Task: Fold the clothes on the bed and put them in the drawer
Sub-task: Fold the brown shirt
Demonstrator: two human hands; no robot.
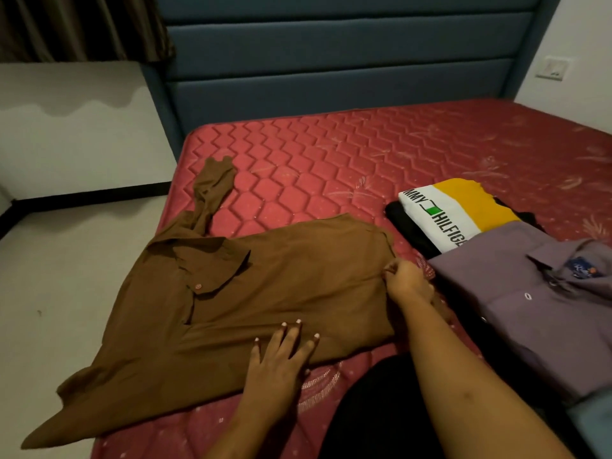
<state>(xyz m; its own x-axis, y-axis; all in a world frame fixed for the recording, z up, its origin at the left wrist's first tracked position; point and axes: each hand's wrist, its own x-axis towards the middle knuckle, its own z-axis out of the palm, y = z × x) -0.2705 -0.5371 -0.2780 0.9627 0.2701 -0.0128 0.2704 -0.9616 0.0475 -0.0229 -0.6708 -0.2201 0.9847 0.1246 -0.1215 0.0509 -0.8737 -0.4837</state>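
A brown button-up shirt (265,276) lies spread across the near left corner of the red quilted mattress (331,150), one sleeve pointing toward the headboard and its lower part hanging over the bed's left edge. My left hand (281,356) presses flat on the shirt's near edge with straight fingers. My right hand (409,281) pinches the shirt's right edge. To the right lies a folded purple shirt (536,313), overlapping a folded white and yellow T-shirt (460,210) that rests on a black garment (410,226).
A blue padded headboard (331,61) stands behind the mattress. Pale floor (59,276) lies left of the bed, with a white wall and dark curtain (82,24) beyond. A wall socket (554,68) sits at the upper right. A light blue cloth (596,422) shows at the right edge.
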